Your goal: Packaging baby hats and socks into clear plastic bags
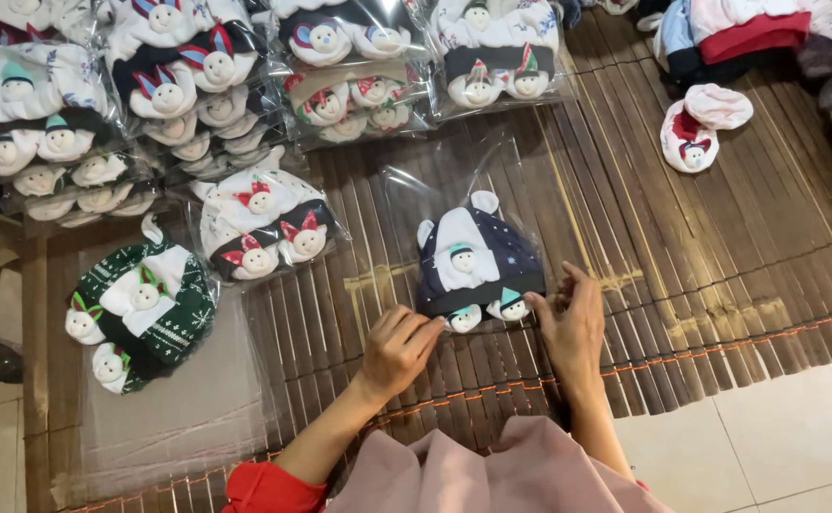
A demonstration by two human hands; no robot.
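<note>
A navy and white baby hat (478, 258) with small snowman faces lies inside a clear plastic bag (454, 185) on the bamboo mat (682, 247). My left hand (399, 350) rests at the bag's near edge, fingers curled and touching the plastic by the hat's lower left. My right hand (571, 325) pinches the bag's near right corner beside the hat. Both hands press on the bag's open end.
Bagged stacks of similar hats (359, 66) fill the mat's far left. A green and white hat (145, 309) lies on a pile of empty clear bags (178, 408) at the left. A loose red and white hat (701, 123) and clothing sit far right. White tile floor (786, 427) lies near right.
</note>
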